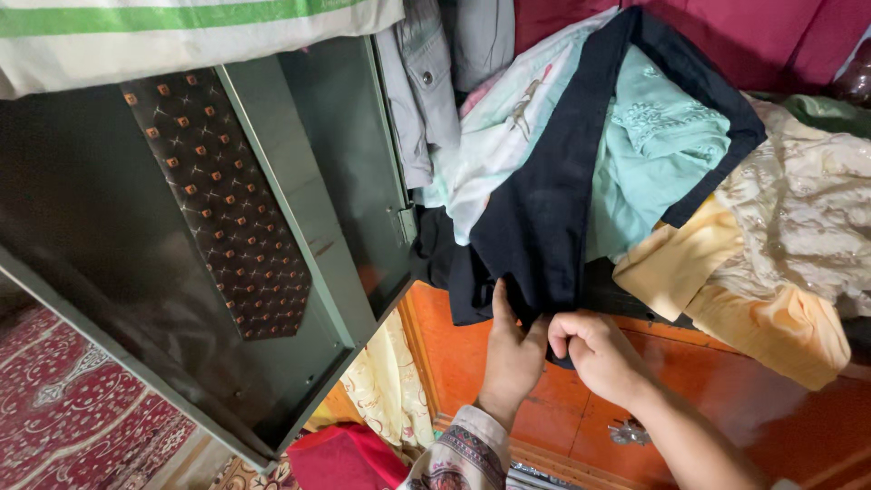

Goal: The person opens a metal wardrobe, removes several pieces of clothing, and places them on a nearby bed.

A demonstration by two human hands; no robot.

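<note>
Nearest the camera, the left hand lies flat with its fingers straight, pressed against the lower edge of a dark navy garment, the thumb tucked behind the cloth. Just beside it the right hand is curled, pinching the same hem between thumb and fingers (the fingertips themselves are hidden in the fold). The patterned sleeve of the left arm is cut off by the bottom edge. Under both hands runs an orange wooden front.

The navy garment hangs over the front of a heap of clothes, covering part of a pale teal embroidered piece; to its right a yellow cloth droops, under a cream lacy one. To the left stands an open green metal door with a dark dotted tie hanging on it. Farthest back, maroon fabric runs out of frame.
</note>
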